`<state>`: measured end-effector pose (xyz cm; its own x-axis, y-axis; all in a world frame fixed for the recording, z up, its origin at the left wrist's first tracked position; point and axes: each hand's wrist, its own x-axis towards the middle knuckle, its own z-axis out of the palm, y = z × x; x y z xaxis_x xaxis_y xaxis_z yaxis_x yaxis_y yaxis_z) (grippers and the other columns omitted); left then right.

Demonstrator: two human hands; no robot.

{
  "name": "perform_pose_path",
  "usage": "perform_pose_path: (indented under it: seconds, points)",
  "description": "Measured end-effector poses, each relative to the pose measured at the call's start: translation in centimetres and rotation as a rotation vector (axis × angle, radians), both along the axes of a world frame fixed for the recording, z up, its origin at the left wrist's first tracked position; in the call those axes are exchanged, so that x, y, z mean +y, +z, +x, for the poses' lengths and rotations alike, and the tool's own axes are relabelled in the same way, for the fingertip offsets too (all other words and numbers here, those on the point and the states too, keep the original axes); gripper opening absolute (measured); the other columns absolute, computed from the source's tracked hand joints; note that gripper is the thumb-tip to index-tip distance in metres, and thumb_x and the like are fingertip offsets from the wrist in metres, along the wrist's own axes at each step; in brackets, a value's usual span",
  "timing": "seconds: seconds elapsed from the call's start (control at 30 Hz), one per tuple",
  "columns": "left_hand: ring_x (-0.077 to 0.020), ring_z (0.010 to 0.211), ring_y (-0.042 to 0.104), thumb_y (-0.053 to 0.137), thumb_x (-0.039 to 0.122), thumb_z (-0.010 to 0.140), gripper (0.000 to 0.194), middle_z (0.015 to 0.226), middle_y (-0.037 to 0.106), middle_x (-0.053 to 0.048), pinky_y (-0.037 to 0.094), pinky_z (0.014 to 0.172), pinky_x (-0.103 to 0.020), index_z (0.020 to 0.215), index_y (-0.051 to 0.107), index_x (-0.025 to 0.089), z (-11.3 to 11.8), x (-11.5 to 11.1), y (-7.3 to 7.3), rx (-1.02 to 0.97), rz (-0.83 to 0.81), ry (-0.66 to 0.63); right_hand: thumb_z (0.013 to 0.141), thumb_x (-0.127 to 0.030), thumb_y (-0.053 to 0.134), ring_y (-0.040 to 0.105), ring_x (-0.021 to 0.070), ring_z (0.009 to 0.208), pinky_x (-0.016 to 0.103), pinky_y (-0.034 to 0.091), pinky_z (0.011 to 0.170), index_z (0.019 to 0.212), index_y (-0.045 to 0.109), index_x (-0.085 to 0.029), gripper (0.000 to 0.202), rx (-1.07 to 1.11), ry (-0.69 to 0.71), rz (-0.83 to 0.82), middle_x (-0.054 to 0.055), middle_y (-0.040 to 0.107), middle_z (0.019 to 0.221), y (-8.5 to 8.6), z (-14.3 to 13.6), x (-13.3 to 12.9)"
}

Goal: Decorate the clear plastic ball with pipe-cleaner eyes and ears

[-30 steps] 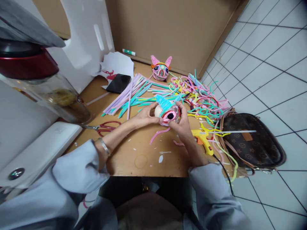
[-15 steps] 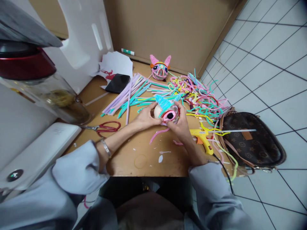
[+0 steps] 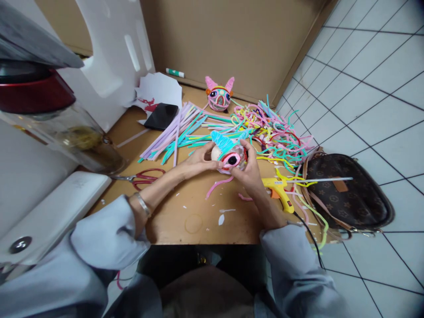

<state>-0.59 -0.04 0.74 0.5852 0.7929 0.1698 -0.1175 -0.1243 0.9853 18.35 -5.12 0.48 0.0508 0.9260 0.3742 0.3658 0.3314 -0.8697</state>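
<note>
Between my two hands is a round ornament with blue ears and a black eye ringed in pink and red. My left hand grips its left side, the thumb near the eye. On the other side my right hand holds it, fingers on top by the right ear and thumb under the eye. A pink fuzzy stem lies just below it on the brown table. Behind stands a similar ornament with pink ears.
Pastel stems and a tangled pile lie behind. A yellow glue gun and a brown bag are at right. Red-handled scissors, a black phone and a glass bottle are at left.
Both hands keep hold of the ornament, which has shifted and turned very slightly to the left. The whole view has also moved a little.
</note>
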Motion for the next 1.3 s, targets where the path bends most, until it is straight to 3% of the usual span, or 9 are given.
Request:
perform_pose_path:
  seconds: [0.3, 0.6, 0.73, 0.9, 1.17, 1.3]
  points:
    - [-0.0283, 0.099, 0.070, 0.086, 0.037, 0.062, 0.067, 0.115, 0.072, -0.012, 0.057, 0.090, -0.040, 0.120, 0.060, 0.013, 0.5, -0.3, -0.4, 0.105, 0.042, 0.168, 0.063, -0.031, 0.071, 0.052, 0.0309, 0.132, 0.052, 0.042, 0.116, 0.140, 0.042, -0.023, 0.082, 0.061, 0.029, -0.026, 0.012, 0.050, 0.142, 0.3, 0.1, -0.2]
    - [-0.0329, 0.121, 0.065, 0.089, 0.036, 0.060, 0.081, 0.136, 0.066, -0.015, 0.053, 0.102, -0.043, 0.131, 0.056, 0.014, -0.3, 0.5, -0.1, -0.014, -0.033, 0.025, 0.067, -0.035, 0.074, 0.046, 0.0312, 0.139, 0.049, 0.036, 0.120, 0.142, 0.043, -0.022, 0.082, 0.087, 0.038, 0.003, 0.012, 0.048, 0.147, -0.3, 0.3, 0.2]
    - [-0.0363, 0.127, 0.061, 0.091, 0.038, 0.061, 0.083, 0.135, 0.067, -0.015, 0.052, 0.103, -0.046, 0.133, 0.057, 0.015, -0.6, 0.5, 0.3, -0.043, -0.064, -0.049, 0.069, -0.042, 0.076, 0.044, 0.0310, 0.141, 0.048, 0.034, 0.122, 0.144, 0.043, -0.022, 0.084, 0.081, 0.045, -0.002, 0.013, 0.046, 0.150, -0.3, 0.4, 0.3]
    - [-0.0365, 0.122, 0.063, 0.093, 0.043, 0.060, 0.076, 0.128, 0.071, -0.014, 0.051, 0.103, -0.047, 0.124, 0.064, 0.015, -0.4, 0.6, 0.2, -0.057, -0.040, 0.015, 0.068, -0.041, 0.080, 0.040, 0.0315, 0.145, 0.049, 0.032, 0.124, 0.143, 0.042, -0.022, 0.086, 0.116, 0.050, -0.016, 0.013, 0.045, 0.152, -0.3, 0.3, 0.3]
    - [-0.0346, 0.118, 0.067, 0.094, 0.045, 0.060, 0.073, 0.125, 0.072, -0.014, 0.050, 0.105, -0.049, 0.122, 0.068, 0.016, -0.3, 0.7, -0.3, -0.110, -0.049, -0.006, 0.071, -0.045, 0.078, 0.041, 0.0306, 0.145, 0.048, 0.032, 0.123, 0.144, 0.041, -0.022, 0.086, 0.082, 0.056, 0.014, 0.014, 0.045, 0.151, -0.6, 0.3, 0.5]
    - [-0.0375, 0.121, 0.065, 0.088, 0.059, 0.065, 0.073, 0.120, 0.074, -0.015, 0.051, 0.104, -0.052, 0.122, 0.069, 0.016, -0.6, 0.9, -0.5, -0.116, -0.067, -0.022, 0.071, -0.044, 0.078, 0.043, 0.0299, 0.143, 0.050, 0.034, 0.123, 0.144, 0.041, -0.023, 0.084, 0.094, 0.053, -0.010, 0.013, 0.046, 0.151, -0.5, 0.5, 0.5]
